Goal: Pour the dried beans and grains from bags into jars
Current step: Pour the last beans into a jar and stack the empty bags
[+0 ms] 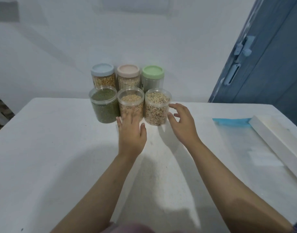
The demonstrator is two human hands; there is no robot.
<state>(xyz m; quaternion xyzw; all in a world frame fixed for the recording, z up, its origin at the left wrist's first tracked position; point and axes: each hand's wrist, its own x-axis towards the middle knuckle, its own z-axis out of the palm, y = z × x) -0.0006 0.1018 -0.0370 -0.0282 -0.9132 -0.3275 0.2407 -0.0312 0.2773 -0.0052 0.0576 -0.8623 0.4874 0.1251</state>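
Observation:
Three open clear jars stand in a front row on the white table [60, 148]: one of green beans [103, 105], one of tan beans [130, 101], one of pale speckled grains [156, 106]. Behind them stand three lidded jars with a blue lid [102, 68], a pink lid [128, 70] and a green lid [152, 71]. My left hand [131, 132] lies with straight fingers in front of the tan-bean jar, fingertips against its wall. My right hand [182, 121] hovers with spread, slightly bent fingers beside the speckled-grain jar, thumb near its side.
An empty clear zip bag with a blue strip [237, 130] lies flat on the right of the table. A long white board [277, 138] lies along the right edge. A blue door [262, 64] stands at the right behind the table.

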